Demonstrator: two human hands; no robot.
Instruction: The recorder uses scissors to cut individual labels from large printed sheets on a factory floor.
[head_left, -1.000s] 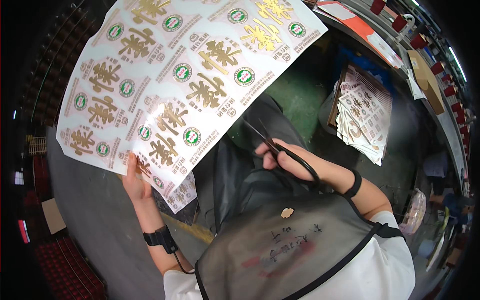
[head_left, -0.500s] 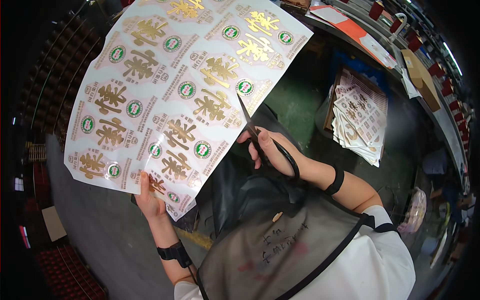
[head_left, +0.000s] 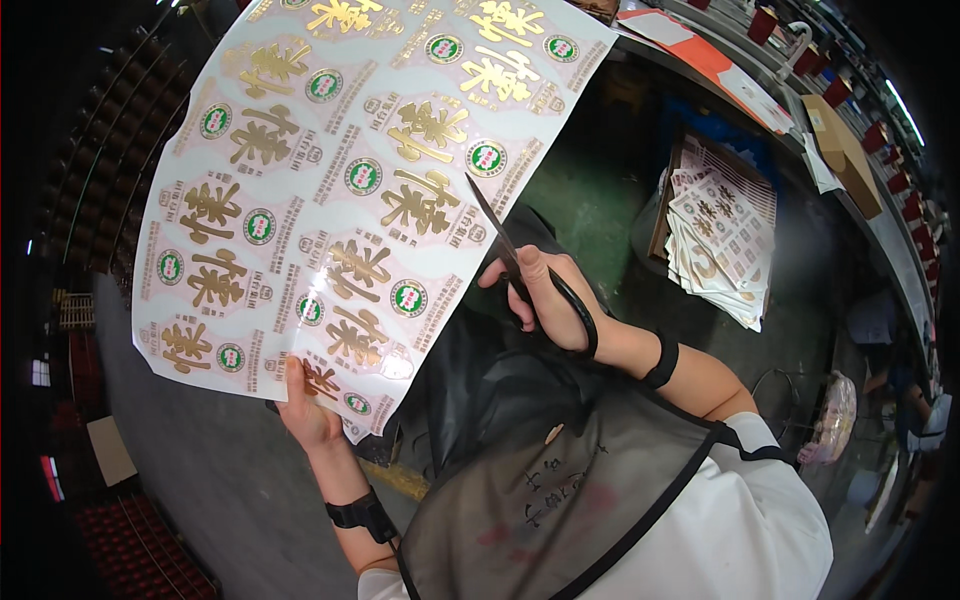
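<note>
A large white sheet [head_left: 330, 200] printed with gold lettering and green round seals spreads across the upper left. My left hand [head_left: 311, 415] pinches its lower edge, thumb on top and the other fingers hidden underneath. Black-handled scissors [head_left: 574, 312] are in my right hand [head_left: 557, 292], the thumb and fingers around the handles. Their dark blade reaches up and left over the sheet's right edge; only one blade shows clearly, so whether the other lies beneath the sheet I cannot tell.
A stack of similar printed sheets [head_left: 722, 240] lies in a brown-edged tray at the right. Beyond it, a long curved bench [head_left: 740, 40] carries orange and white papers [head_left: 690, 50] and a cardboard box [head_left: 840, 150]. Dark racks [head_left: 110, 150] line the left side.
The sheet has shifted slightly left, its lower edge dropping a little with my left hand. My right hand and the scissors have moved slightly, the blade still over the right edge.
</note>
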